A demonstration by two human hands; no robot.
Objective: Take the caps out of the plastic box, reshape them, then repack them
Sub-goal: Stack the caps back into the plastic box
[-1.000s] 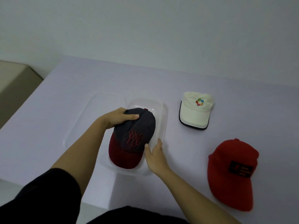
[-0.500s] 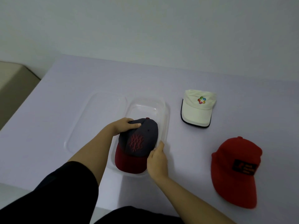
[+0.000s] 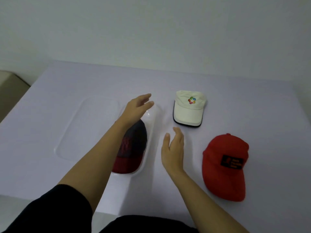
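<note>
A dark grey cap with a maroon brim (image 3: pixel 133 148) lies inside the clear plastic box (image 3: pixel 152 132), partly hidden by my left forearm. Over the far end of the box, my left hand (image 3: pixel 137 108) hovers with fingers straight and holds nothing. To the right of the box, my right hand (image 3: pixel 173 148) is open above the table and touches no cap. A cream cap with a coloured logo (image 3: pixel 189 107) lies on the table further back and to the right. Nearest the right front edge lies a red cap with a black patch (image 3: pixel 224 165).
The clear lid (image 3: pixel 87 128) of the box lies flat on the white table (image 3: pixel 252 101), left of the box. A wall stands behind the table. A beige surface (image 3: pixel 10 88) shows beyond the table's left edge.
Both hands have let go of the dark cap, which now rests in the box. My left hand moved away toward the back, my right hand moved right, away from the box.
</note>
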